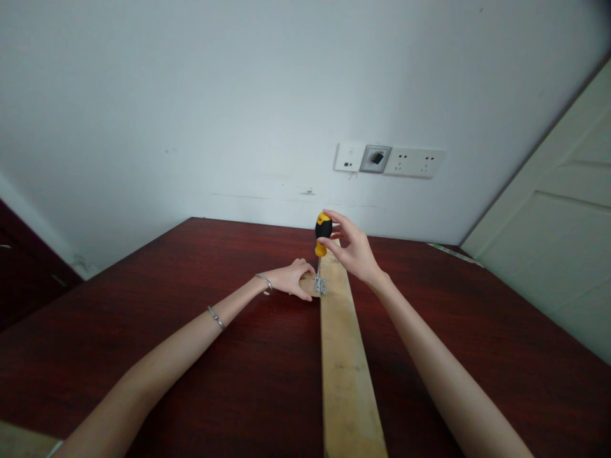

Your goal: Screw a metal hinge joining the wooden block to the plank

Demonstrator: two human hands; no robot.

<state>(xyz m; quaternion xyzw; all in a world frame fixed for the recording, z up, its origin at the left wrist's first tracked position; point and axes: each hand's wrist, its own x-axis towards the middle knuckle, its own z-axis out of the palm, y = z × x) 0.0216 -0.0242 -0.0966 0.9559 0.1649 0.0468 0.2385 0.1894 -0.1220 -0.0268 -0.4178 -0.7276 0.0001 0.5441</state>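
Note:
My right hand (351, 248) grips the yellow and black handle of a screwdriver (323, 230), which stands nearly upright. Its shaft points down at a small metal hinge (319, 286); the tip meets the left leaf, though any screw there is too small to make out. The hinge lies across the joint between a long pale wooden plank (346, 356) and a small wooden piece (308, 285) at its left. Around that small piece my left hand (291, 278) is closed, thumb on the near side and fingers on the far side.
Beneath everything is a dark red wooden table (229, 381), its far edge against a white wall. Wall sockets (415, 162) sit behind, to the right. A pale door (558, 210) stands at the right. A flat thin strip (456, 254) lies near the table's back right corner.

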